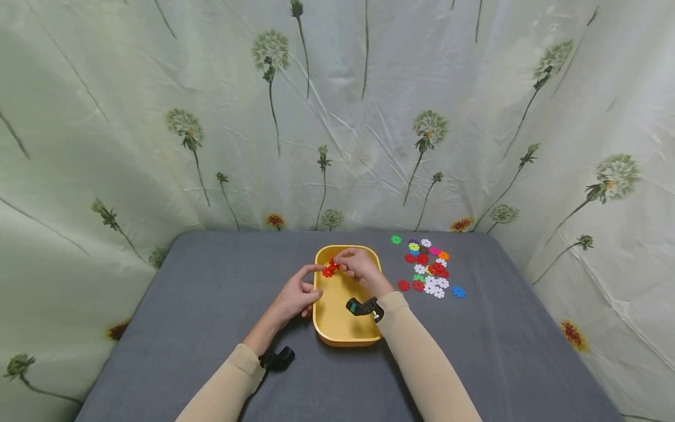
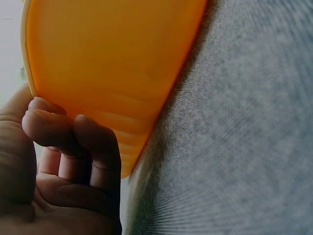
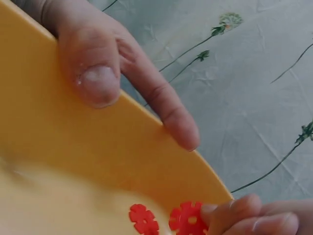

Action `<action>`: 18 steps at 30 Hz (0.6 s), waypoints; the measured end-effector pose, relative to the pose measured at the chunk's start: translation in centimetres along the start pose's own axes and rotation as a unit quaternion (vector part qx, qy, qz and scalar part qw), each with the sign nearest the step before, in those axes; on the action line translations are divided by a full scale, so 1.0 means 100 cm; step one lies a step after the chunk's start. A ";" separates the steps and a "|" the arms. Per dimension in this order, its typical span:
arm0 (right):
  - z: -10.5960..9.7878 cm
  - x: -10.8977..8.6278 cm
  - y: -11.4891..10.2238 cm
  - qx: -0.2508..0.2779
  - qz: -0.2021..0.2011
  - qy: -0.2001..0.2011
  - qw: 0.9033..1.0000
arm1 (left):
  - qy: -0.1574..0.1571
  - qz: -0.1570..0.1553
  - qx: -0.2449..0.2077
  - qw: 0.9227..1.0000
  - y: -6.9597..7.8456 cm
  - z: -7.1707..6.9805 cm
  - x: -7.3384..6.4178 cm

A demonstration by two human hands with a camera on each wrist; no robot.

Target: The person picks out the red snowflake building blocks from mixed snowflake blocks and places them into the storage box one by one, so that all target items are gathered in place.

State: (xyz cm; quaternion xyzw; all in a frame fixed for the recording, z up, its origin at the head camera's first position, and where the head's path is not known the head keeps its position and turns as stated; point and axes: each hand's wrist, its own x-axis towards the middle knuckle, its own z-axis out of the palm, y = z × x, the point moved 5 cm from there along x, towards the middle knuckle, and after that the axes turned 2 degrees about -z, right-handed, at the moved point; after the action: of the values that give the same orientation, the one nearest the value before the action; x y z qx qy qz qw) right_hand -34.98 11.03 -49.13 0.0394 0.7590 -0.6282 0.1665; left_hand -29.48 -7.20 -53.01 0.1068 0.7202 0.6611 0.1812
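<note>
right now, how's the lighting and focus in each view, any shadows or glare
Head: fairly even light, shiny creases on the curtain; left wrist: dim, the left hand in shade; right wrist: soft shadow inside the yellow tray, red pieces slightly soft but legible.

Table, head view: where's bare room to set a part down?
Free: table left of tray and left hand; right of the disc pile; nearer, between right sleeve and table's right edge. Crowded: the disc pile itself; tray's far end, with right hand and red discs.
</note>
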 end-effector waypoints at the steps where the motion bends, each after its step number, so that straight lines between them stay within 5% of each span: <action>1: 0.000 0.000 0.002 -0.010 0.001 0.004 1.000 | 0.000 0.000 -0.001 1.000 0.000 0.000 0.000; 18: 0.007 -0.001 0.012 -0.132 -0.011 0.086 0.987 | -0.001 0.009 0.003 1.000 0.000 -0.001 -0.001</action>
State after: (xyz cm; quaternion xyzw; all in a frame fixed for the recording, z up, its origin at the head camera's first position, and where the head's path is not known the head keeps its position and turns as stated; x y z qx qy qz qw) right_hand -34.41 10.63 -50.30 0.0627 0.8471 -0.5187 0.0968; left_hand -29.40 -7.34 -52.95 0.1147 0.7211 0.6604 0.1754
